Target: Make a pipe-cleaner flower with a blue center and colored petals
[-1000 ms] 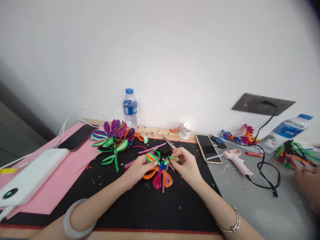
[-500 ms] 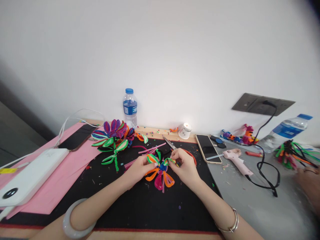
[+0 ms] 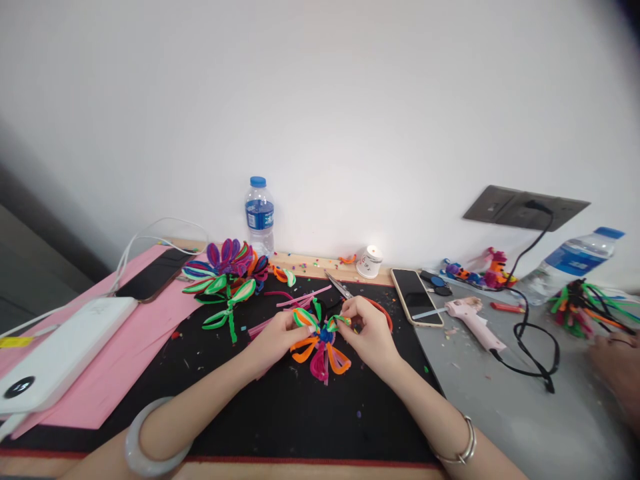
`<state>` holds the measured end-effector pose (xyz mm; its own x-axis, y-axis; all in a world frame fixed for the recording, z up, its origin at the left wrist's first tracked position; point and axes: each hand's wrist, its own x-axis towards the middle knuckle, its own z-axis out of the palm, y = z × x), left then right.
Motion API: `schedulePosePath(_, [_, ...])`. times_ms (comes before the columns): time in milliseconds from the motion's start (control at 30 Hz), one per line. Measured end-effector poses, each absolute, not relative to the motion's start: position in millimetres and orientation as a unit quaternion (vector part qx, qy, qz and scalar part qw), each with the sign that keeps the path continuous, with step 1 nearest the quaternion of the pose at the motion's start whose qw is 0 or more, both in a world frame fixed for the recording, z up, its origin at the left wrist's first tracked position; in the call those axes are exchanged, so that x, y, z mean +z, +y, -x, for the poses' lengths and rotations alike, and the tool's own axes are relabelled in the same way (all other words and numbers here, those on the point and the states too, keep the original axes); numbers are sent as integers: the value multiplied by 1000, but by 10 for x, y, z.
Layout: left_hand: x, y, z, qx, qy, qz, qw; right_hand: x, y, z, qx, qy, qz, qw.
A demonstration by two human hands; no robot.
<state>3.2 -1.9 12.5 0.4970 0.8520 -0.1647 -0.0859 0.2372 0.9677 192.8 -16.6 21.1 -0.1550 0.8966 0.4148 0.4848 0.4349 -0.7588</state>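
While the left hand (image 3: 275, 339) pinches a green-and-orange petal (image 3: 304, 319) between thumb and fingers, the pipe-cleaner flower (image 3: 326, 337) sits over mid-mat, its blue centre between the two hands. Left petal slants outward and toward the wall; magenta and orange petals fan toward the wearer; a green-and-white petal (image 3: 340, 323) runs rightward into the right hand (image 3: 373, 339), gripped by thumb and fingertips. Spread roughly round (long axis hard to call; the pinched petals make a near left-right line). Contact with the mat: cannot tell.

Edges, left to right: pink sheet (image 3: 130, 360) overlaps the mat; purple-topped flower (image 3: 227, 257) rests beyond the left forearm; scissors (image 3: 339, 285) lie just past the right hand, blades toward the wall; phone (image 3: 417, 297) at the mat's right edge. Nearer the wearer, black mat (image 3: 310, 420), lightly specked, runs between the forearms to a red border.

Surface and room: white power bank (image 3: 65, 353) on the sheet, upright bottle (image 3: 260, 217) by the pale wall (image 3: 350, 120), upturned paper cup (image 3: 370, 261), grey surface (image 3: 465, 387) bearing a pink glue gun (image 3: 477, 327), then another person's hand (image 3: 617, 363), blurred.
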Motion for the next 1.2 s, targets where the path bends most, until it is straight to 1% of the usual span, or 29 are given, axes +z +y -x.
schedulePosePath(467, [103, -4, -28, 338, 361, -497, 713, 253, -170, -1916, 226, -727, 486, 429])
schedulePosePath(567, [104, -8, -29, 339, 360, -497, 713, 241, -166, -1913, 232, -721, 490, 431])
schedulePosePath(933, [75, -2, -30, 358, 376, -477, 709, 267, -154, -1940, 264, -701, 530, 398])
schedulePosePath(1200, [98, 8, -34, 360, 389, -480, 699, 252, -140, -1954, 258, -698, 528, 408])
